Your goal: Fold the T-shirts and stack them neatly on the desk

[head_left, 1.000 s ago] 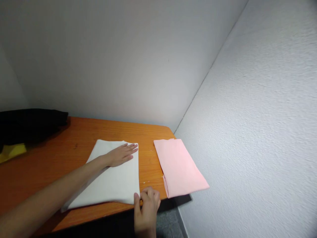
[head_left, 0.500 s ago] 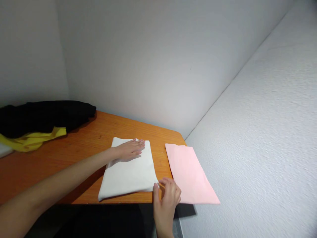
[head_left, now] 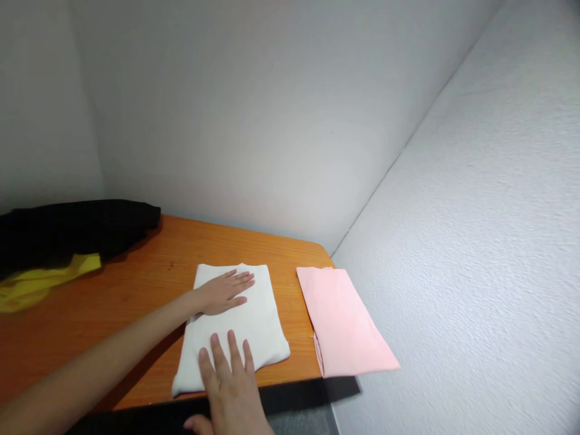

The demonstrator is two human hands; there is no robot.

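A folded white cloth lies near the front edge of an orange wooden table. My left hand rests flat on its far half, fingers stretched out and pointing right. My right hand lies flat on the cloth's near edge, fingers spread and pointing away from me. Neither hand holds anything. A folded pink cloth sits to the right of the white one, its near corner overhanging the table edge.
A black garment and a yellow cloth lie heaped at the table's far left. White walls close in behind and to the right. Grey floor shows below the table's front edge.
My right hand left the white cloth's near right corner and now lies flat on its near edge. The left hand stayed pressed on the cloth. The white cloth looks shorter and thicker.
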